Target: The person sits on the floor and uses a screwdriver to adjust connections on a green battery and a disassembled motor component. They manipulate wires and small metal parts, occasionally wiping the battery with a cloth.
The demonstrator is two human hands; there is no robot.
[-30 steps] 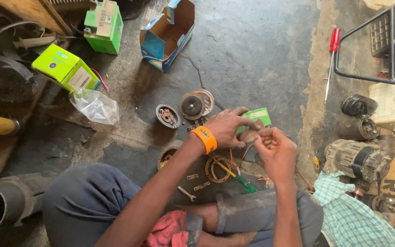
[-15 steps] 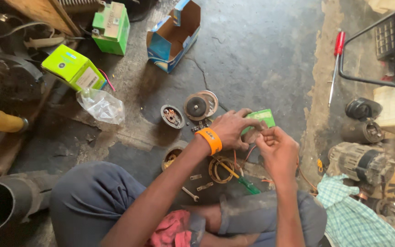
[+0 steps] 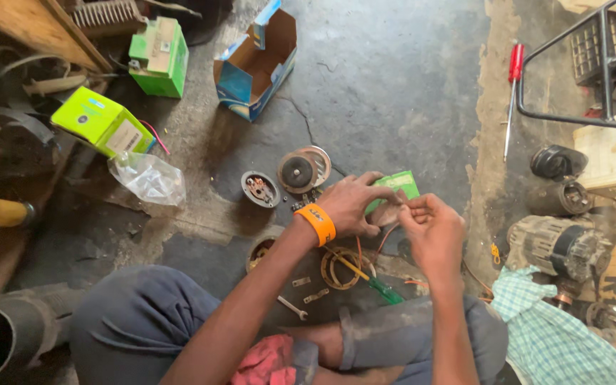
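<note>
While the person sits on the concrete floor (image 3: pixel 393 85), the head view shows the left hand (image 3: pixel 354 203) and right hand (image 3: pixel 429 228) meeting just above the knees, near the middle of the floor patch. The left hand, with an orange wristband (image 3: pixel 316 223), is closed around a small green box (image 3: pixel 397 187); the right hand pinches narrowly at the box's lower edge. The box is flat, bright green, with one corner sticking out past the fingers; its front is mostly hidden. Open floor lies beyond the hands towards the far edge, up to a blue carton (image 3: pixel 258 60). Close on the left lie a round metal disc (image 3: pixel 301 170) and a small round part (image 3: pixel 259 189); a wire coil (image 3: pixel 340 267) and a green-handled screwdriver (image 3: pixel 372 281) lie just below the hands. To the right, a red screwdriver (image 3: pixel 511 100) and a motor (image 3: pixel 561 246) narrow the room.
</note>
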